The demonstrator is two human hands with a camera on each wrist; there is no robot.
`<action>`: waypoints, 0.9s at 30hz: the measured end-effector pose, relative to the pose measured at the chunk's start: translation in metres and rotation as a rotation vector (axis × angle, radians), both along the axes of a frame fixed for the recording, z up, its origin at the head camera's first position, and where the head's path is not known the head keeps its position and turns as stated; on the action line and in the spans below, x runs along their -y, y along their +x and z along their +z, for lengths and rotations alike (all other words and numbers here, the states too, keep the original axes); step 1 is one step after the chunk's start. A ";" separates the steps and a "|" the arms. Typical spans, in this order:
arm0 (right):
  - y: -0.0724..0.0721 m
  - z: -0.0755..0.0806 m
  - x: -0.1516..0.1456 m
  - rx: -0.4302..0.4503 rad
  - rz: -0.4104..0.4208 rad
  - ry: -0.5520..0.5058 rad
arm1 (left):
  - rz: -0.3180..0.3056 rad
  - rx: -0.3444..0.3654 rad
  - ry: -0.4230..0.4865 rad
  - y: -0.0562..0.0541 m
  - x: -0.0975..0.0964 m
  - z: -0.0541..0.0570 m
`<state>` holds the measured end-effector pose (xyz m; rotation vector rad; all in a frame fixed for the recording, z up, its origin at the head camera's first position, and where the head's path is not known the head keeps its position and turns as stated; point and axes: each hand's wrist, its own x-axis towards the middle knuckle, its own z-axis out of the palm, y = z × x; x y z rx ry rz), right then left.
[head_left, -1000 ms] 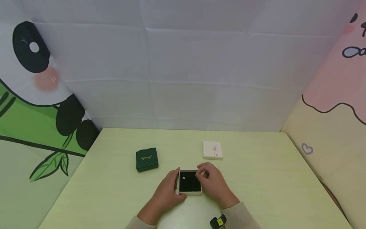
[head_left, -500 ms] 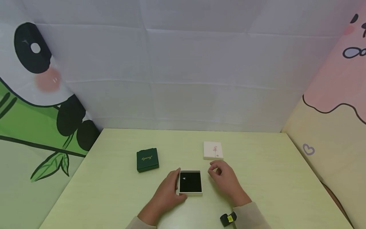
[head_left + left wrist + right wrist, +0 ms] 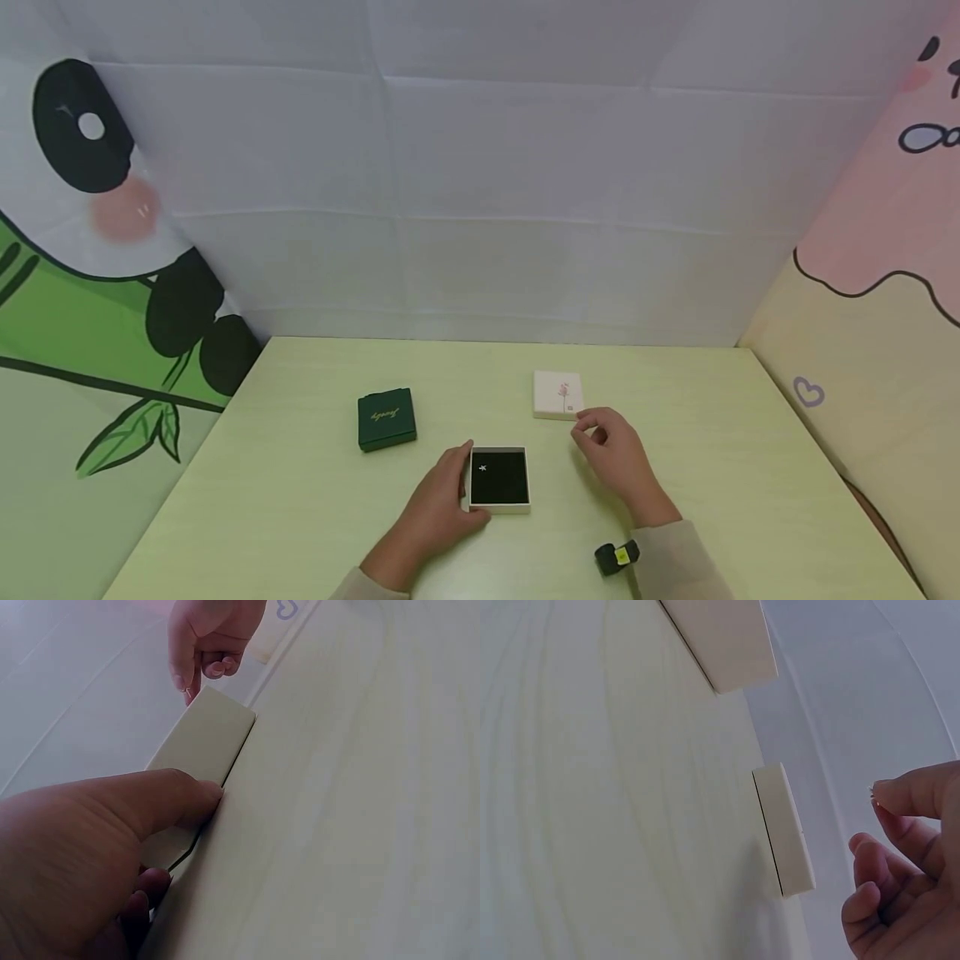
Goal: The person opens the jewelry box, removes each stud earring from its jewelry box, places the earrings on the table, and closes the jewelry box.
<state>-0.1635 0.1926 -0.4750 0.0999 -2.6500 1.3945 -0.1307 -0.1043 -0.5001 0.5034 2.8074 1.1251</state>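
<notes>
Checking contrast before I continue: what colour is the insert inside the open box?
The insert is black, seen best in the head view.

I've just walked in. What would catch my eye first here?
Probably the huge cartoon eye on the left wall. Then the white box at the front of the table, held by the left hand, with a tiny star-like piece on its black lining. To its right, the right hand pinches a tiny pale item, too small to make out.
</notes>
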 end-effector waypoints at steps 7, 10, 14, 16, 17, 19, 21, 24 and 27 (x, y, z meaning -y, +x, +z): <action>-0.007 -0.001 -0.006 0.036 -0.026 0.011 | -0.001 -0.004 0.008 0.000 -0.001 -0.002; -0.010 -0.004 -0.008 0.051 -0.034 0.006 | -0.002 -0.006 0.008 -0.001 -0.001 -0.002; -0.013 -0.010 -0.010 0.062 -0.039 -0.001 | -0.002 -0.007 0.006 -0.001 -0.001 -0.002; -0.014 -0.014 -0.010 0.069 -0.044 -0.012 | -0.002 -0.009 0.004 -0.001 -0.001 -0.003; -0.014 -0.016 -0.011 0.077 -0.048 -0.018 | -0.002 -0.010 0.003 -0.001 -0.001 -0.002; -0.015 -0.019 -0.011 0.090 -0.053 -0.030 | 0.000 -0.012 0.003 -0.001 -0.001 -0.002; -0.015 -0.022 -0.011 0.103 -0.059 -0.038 | 0.001 -0.012 0.002 -0.001 -0.001 -0.003; -0.014 -0.024 -0.010 0.116 -0.068 -0.038 | 0.002 -0.006 -0.001 -0.001 -0.001 -0.001; -0.014 -0.025 -0.009 0.115 -0.073 -0.045 | 0.003 -0.004 -0.004 0.001 -0.002 0.001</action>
